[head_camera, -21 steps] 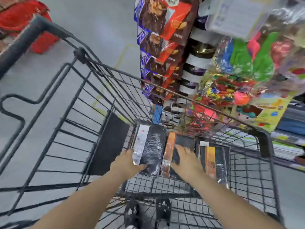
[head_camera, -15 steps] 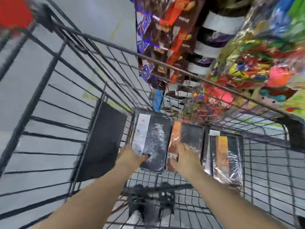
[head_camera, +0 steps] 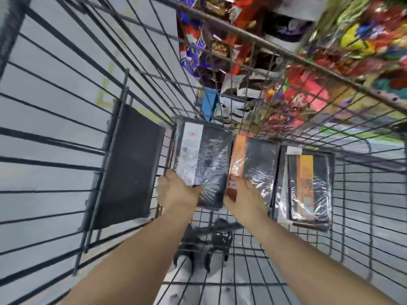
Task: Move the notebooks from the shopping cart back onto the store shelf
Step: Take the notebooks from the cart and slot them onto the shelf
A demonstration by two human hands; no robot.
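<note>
Three shrink-wrapped black notebooks lie side by side on the floor of the wire shopping cart. My left hand grips the near edge of the left notebook, which has a white band, thumb on top. My right hand rests on the near end of the middle notebook, which has an orange band; its fingers curl over the edge. The right notebook, with a yellow-orange band, lies untouched. The store shelf for notebooks is not clearly in view.
A black flap panel hangs on the cart's left wall. Beyond the cart's far wall hang snack packets and colourful toy bags. Grey floor shows to the left. Cart wheels show under the basket.
The view has tilted down and moved closer into the cart. Both hands stay on the near edges of the left and middle notebooks, with the left thumb now over the cover.
</note>
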